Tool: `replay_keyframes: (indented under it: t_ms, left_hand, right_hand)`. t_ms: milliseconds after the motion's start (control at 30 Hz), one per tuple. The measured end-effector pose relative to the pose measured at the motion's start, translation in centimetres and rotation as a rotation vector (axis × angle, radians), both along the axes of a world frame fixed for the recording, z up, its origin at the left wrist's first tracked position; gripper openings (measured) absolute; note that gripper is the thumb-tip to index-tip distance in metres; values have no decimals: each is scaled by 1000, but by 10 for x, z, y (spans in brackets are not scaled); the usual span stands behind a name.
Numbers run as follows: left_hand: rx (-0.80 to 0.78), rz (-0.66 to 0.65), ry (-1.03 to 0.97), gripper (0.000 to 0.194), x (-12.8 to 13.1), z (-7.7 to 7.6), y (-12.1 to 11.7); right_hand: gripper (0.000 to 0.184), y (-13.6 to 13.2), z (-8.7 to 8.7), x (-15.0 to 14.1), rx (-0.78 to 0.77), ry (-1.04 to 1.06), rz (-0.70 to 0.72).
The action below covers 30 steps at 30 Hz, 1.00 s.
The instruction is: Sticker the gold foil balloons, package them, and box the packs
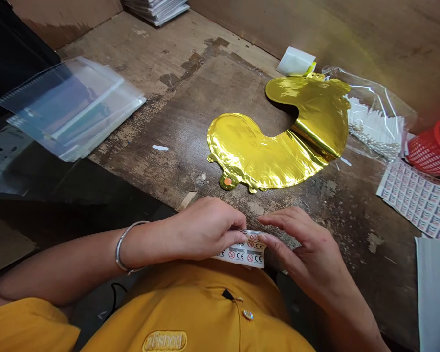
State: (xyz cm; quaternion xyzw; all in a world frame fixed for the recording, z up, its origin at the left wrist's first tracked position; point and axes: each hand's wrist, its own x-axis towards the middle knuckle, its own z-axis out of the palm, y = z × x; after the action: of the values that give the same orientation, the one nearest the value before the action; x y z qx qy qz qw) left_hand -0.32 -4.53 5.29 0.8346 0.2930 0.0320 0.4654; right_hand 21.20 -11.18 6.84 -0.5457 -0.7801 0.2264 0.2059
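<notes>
My left hand [201,227] is closed around a small white strip of warning stickers [246,254] with red and black symbols, held close to my body at the table's near edge. My right hand [300,247] meets it from the right, its fingertips pinching at the strip's top edge. Just beyond both hands a flat gold foil balloon [275,142], curved like a horseshoe, lies uninflated on the worn wooden table [168,98].
A stack of clear plastic bags [73,107] lies at the left. At the right are a sheet of small stickers [420,198], a red basket [434,146], a clear bag of white paper pieces [374,124] and white sheets [436,288]. A white folded item [296,62] lies behind the balloon.
</notes>
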Motion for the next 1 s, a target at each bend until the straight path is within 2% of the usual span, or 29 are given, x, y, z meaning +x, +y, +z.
replay_keyframes:
  t_ms: [200,300,433,500,667,767,833,933,1000]
  left_hand:
    - [35,9,-12,16,2,-1,-1]
    - [24,20,-21,19,1,-2,-1]
    - [-87,45,-13,21,-1,-2,1]
    - [-126,55,-9,21,0,-2,2]
    - [-151,68,-14,21,0,-3,1]
    - [-176,98,-18,21,0,-3,1]
    - [-189,105,-1,20,-1,-3,2]
    - [-188,98,11,19,0,-2,2]
    - [-177,91,10,20,0,-3,1]
  right_hand:
    - [8,4,4,-5,13,-35,39]
    - [8,3,4,-10,125,-36,54]
    - [16,-1,-2,-10,308,-77,123]
    - [19,-3,-6,-8,338,-101,170]
    - [16,-8,-7,-7,285,-105,186]
    - [19,-11,-2,-9,234,1,168]
    - [19,-11,1,-9,208,67,105]
    - [17,-6,1,-8,237,-4,23]
    - [19,-2,0,-8,217,-61,33]
